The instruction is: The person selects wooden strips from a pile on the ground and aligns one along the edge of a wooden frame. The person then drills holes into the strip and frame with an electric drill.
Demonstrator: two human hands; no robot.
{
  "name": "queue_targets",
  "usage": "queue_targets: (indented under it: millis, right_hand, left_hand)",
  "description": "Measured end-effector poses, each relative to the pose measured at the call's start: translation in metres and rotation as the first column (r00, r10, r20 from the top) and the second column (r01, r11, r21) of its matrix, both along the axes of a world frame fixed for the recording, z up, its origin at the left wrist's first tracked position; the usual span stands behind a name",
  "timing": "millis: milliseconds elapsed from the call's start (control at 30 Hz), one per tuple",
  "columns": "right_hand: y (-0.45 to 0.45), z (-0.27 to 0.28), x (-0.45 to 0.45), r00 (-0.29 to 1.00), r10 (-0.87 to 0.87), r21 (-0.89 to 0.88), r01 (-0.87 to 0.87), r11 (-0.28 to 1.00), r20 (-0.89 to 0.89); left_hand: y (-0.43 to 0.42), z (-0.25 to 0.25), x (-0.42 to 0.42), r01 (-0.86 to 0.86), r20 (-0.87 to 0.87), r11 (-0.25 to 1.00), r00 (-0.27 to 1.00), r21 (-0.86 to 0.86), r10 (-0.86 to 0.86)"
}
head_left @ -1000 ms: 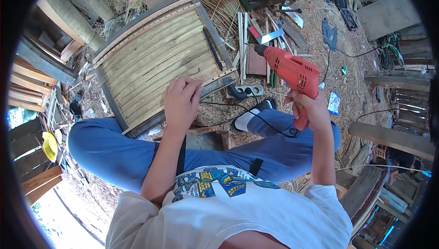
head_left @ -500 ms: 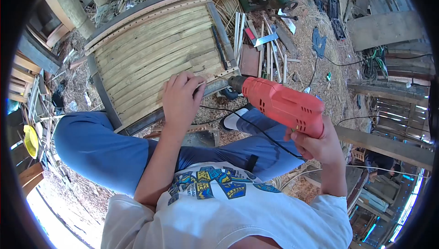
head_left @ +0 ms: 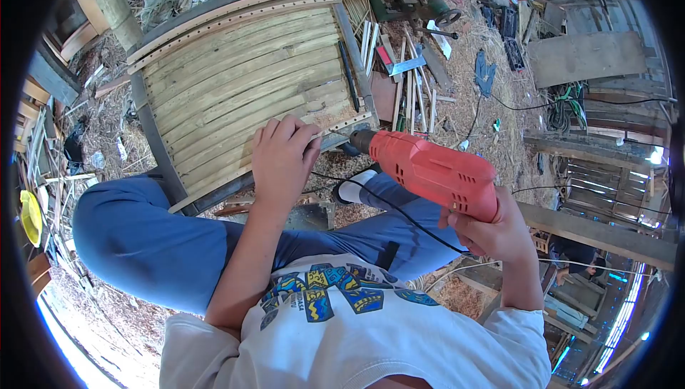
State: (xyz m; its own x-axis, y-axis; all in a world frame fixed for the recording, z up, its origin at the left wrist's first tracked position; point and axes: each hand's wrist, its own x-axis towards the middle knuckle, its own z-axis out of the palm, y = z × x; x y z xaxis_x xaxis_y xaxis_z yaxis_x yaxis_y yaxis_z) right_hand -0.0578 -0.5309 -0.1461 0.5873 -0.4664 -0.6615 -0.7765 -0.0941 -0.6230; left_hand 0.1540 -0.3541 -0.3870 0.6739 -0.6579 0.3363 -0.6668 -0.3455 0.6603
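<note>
My right hand (head_left: 492, 225) is wrapped round the handle of a red power drill (head_left: 432, 168), which lies nearly level and points left. Its thin drill bit (head_left: 339, 132) reaches over a pale wooden strip (head_left: 360, 118) along the near edge of a slatted wooden panel (head_left: 250, 75). Whether the tip touches the strip I cannot tell. Just left of the bit, my left hand (head_left: 282, 157) grips the strip with bent fingers, hiding part of it. A dark pencil-like rod (head_left: 347, 75) lies on the panel's right side. Holes dot the far strip (head_left: 235, 21).
Right of the panel lie a try square (head_left: 407, 66), loose wooden sticks (head_left: 417, 100) and a dark metal vise (head_left: 428, 3). A black cord (head_left: 407, 210) passes below the drill over my legs. Another person (head_left: 581, 253) is at the far right.
The drill has shifted slightly left, bringing its bit closer to my left hand. My left hand stays on the strip. The whole view has shifted a little.
</note>
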Motion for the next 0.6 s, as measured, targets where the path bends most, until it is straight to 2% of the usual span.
queue_targets:
  millis: [200, 600]
  right_hand:
    - [0.004, 0.002, 0.008, 0.999, -0.02, -0.003, 0.02, 1.0, -0.031]
    - [0.001, 0.005, 0.011, 0.995, -0.025, 0.0, 0.025, 1.0, -0.095]
  left_hand:
    - [-0.001, -0.002, -0.001, -0.016, 0.058, 1.0, 0.998, -0.023, 0.018]
    - [-0.003, 0.0, -0.002, -0.029, 0.054, 0.999, 0.998, -0.013, 0.03]
